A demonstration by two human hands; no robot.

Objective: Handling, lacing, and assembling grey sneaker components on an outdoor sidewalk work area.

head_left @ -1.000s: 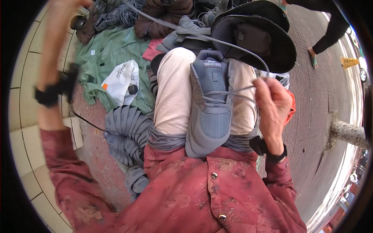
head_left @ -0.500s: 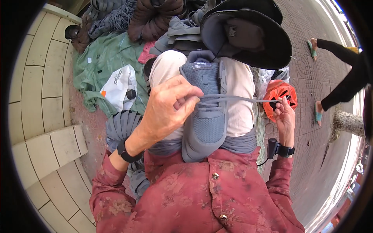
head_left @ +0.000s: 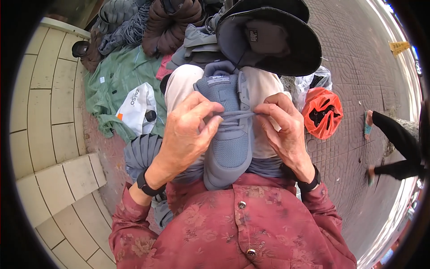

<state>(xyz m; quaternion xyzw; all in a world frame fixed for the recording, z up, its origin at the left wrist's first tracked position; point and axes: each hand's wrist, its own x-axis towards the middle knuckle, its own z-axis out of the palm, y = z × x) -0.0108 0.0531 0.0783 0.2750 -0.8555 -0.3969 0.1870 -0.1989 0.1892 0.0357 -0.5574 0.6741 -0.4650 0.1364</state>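
A grey sneaker [head_left: 230, 150] lies on my lap between my knees, toe toward me, tongue standing at the far end. Grey shoelace [head_left: 236, 115] runs across its throat in short rows. At the shoe's left lacing edge, my left hand [head_left: 190, 130] has thumb and index finger bent in around the lace. On the other side my right hand [head_left: 286, 130] pinches the lace close to the eyelets. The lace end in the right fingers is mostly hidden.
Bundles of grey and brown shoe pieces [head_left: 172, 27] are heaped beyond my knees. A dark cap-like piece [head_left: 268, 38] overhangs the far right. White bag [head_left: 139, 110] lies on green cloth [head_left: 114, 76]; an orange bag [head_left: 323, 114] stands right. A person's legs [head_left: 396, 139] pass on the pavement.
My right hand has come in from the far right to the shoe, and the long stretched lace span is gone. The left hand stays by the lacing. The passer-by has moved nearer.
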